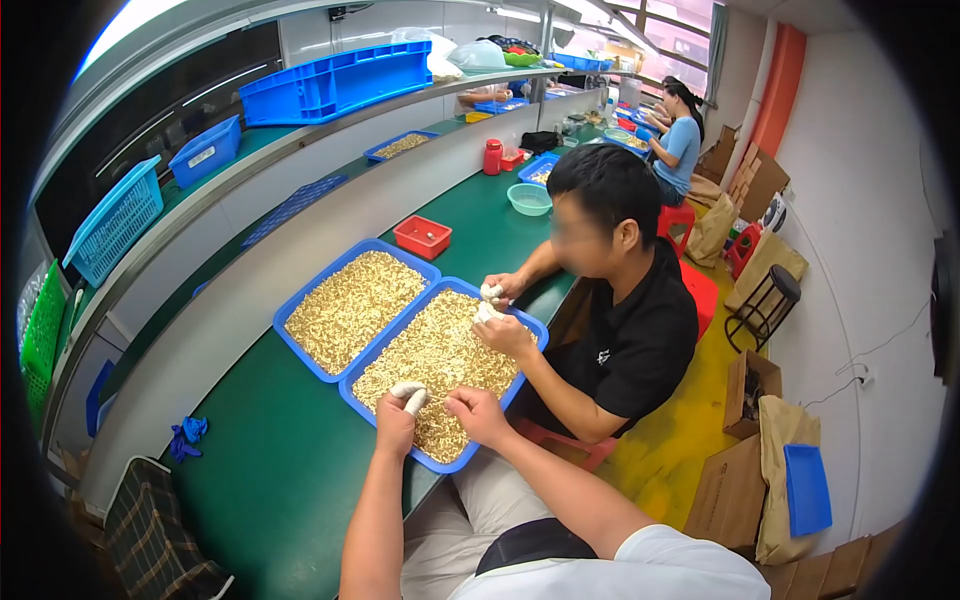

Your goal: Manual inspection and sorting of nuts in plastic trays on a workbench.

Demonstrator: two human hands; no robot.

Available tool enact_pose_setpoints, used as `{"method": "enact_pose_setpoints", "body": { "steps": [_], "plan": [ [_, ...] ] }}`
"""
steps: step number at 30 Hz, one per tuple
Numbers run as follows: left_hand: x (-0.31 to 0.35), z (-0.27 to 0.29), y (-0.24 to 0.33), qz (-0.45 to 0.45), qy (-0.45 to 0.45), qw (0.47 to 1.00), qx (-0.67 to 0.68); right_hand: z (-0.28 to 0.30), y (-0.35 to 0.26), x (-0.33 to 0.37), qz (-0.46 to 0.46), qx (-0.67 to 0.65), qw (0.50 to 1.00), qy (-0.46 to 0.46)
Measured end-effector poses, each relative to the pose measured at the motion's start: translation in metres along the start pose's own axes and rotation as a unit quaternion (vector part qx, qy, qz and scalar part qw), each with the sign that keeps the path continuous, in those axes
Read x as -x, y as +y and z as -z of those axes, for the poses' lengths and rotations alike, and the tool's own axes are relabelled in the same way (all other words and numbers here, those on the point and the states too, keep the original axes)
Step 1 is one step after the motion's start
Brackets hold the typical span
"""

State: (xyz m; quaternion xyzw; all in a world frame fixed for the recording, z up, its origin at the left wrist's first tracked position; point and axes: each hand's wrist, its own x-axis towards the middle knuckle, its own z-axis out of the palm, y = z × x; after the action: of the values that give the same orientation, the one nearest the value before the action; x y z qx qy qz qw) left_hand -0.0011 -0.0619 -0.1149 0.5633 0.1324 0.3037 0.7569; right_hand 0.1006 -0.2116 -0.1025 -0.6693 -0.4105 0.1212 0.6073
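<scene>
My left hand (pixel 398 420) is over the near edge of a blue tray (pixel 446 466), with white finger cots on its thumb and a finger. Its fingertips are closed together, and whatever is between them is too small to make out. My right hand (pixel 478 414) is just to the right over the same tray, its fingers curled into a pinch; anything in them is hidden. Small gold-coloured metal parts (pixel 440 345) fill the tray. Across its right corner, a co-worker's hands (pixel 497 302), also in white finger cots, are held together above the parts.
A second blue tray (pixel 300 352) of similar gold parts adjoins on the left. Behind stands a red box (pixel 423 237). Blue gloves (pixel 187 436) lie on the green table (pixel 270 460). A seated co-worker (pixel 630 290) is close on my right. A shelf holds blue bins (pixel 340 85).
</scene>
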Motion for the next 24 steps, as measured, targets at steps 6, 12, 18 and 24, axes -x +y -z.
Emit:
{"method": "enact_pose_setpoints", "body": {
  "steps": [6, 12, 18, 24],
  "plan": [
    [0.0024, 0.0024, 0.0069, 0.006, -0.010, 0.999, 0.033, -0.0041, -0.0059, -0.0017, 0.019, 0.008, 0.999, 0.030],
    [0.0046, 0.0012, 0.0031, -0.003, -0.021, 0.999, 0.033, -0.0007, -0.0037, 0.0013, 0.018, 0.015, 0.999, 0.036],
    [0.0058, -0.0036, 0.0078, 0.008, 0.017, 0.999, -0.027, -0.0032, -0.0049, -0.0003, 0.011, 0.011, 1.000, 0.022],
    [0.0034, -0.0037, 0.0041, 0.031, 0.008, 0.996, -0.080, -0.0013, -0.0019, -0.0007, 0.003, 0.017, 1.000, 0.013]
  ]
}}
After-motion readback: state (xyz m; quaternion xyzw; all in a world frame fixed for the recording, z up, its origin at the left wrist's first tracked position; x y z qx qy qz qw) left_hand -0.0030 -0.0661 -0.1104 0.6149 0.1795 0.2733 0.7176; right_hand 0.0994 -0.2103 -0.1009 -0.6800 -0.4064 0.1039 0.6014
